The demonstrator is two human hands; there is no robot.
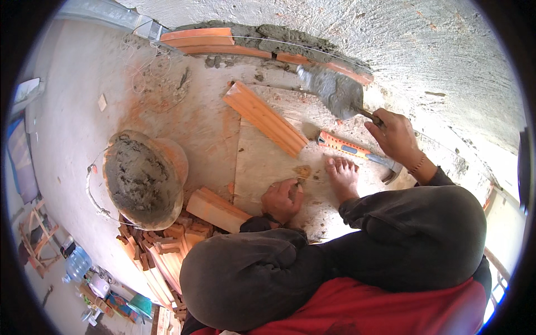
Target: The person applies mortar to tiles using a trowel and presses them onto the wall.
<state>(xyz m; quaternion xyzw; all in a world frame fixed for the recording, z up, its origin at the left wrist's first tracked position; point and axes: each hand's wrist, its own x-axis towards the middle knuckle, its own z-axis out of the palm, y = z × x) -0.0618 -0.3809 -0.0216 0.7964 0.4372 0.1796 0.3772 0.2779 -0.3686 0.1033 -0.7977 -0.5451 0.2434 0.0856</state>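
My right hand (395, 134) grips the handle of a trowel (345, 100), whose blade carries grey mortar. The blade is close to the row of orange clay bricks (254, 51) along the wall base, where wet mortar (290, 38) lies behind the bricks. Near the floor, my left hand (283, 199) is closed with curled fingers; what it holds, if anything, is too small to make out. A loose grooved brick (265, 119) lies between my hands and the wall. Beside my bare foot rests a hammer (357, 151) with an orange handle.
At left stands a bucket (142, 173) filled with mortar. Next to it are another brick (216, 209) and a brick stack (162, 254). A taut string (296, 42) runs along the wall row from a metal bar (131, 19). A blue water bottle (78, 263) stands farther left.
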